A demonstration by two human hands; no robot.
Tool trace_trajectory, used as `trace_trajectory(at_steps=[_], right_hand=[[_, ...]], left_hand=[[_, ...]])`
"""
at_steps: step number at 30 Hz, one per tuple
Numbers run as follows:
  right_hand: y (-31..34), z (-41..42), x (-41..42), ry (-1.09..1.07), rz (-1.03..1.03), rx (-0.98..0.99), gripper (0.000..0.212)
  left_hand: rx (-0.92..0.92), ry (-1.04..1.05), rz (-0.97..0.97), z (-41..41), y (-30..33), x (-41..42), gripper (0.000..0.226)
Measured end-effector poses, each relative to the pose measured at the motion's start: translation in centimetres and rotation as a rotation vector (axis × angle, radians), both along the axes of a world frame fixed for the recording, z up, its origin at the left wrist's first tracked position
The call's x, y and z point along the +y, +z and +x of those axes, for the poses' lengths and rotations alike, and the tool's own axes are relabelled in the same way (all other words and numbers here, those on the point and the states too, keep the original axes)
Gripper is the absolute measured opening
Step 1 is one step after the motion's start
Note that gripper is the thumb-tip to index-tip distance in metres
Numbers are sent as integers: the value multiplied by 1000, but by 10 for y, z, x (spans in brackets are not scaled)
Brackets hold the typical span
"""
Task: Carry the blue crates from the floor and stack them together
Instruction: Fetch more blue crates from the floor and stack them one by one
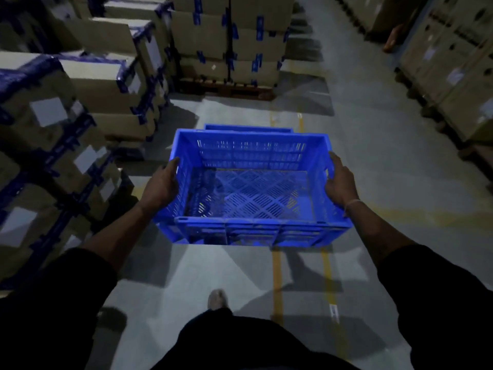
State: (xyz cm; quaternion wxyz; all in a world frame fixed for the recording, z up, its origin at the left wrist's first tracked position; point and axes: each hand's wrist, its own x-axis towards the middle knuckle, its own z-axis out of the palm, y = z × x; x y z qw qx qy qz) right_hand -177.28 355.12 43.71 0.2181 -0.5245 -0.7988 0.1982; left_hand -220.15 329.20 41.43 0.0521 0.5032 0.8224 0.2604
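I carry an empty blue slatted crate (250,225) in front of me, lifted off the floor. My left hand (162,182) grips its left side wall, fingers curled over the rim. On the opposite side, my right hand (340,181) grips the right wall the same way. Just past the carried crate's far rim, the edge of another blue crate (248,127) shows on the floor; most of it is hidden.
Stacks of taped cardboard boxes (88,97) line the left side, and a pallet of boxes (226,44) stands ahead. More boxes (453,65) run along the right. Yellow lines (277,276) mark the grey concrete floor. My foot (217,299) is below.
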Motion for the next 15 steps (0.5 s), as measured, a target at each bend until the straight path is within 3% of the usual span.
trace_trajectory(at_steps=[15], right_hand=[[-29, -161, 236, -35, -87, -102, 71]], left_hand=[[-27, -73, 5, -157, -21, 239, 64]])
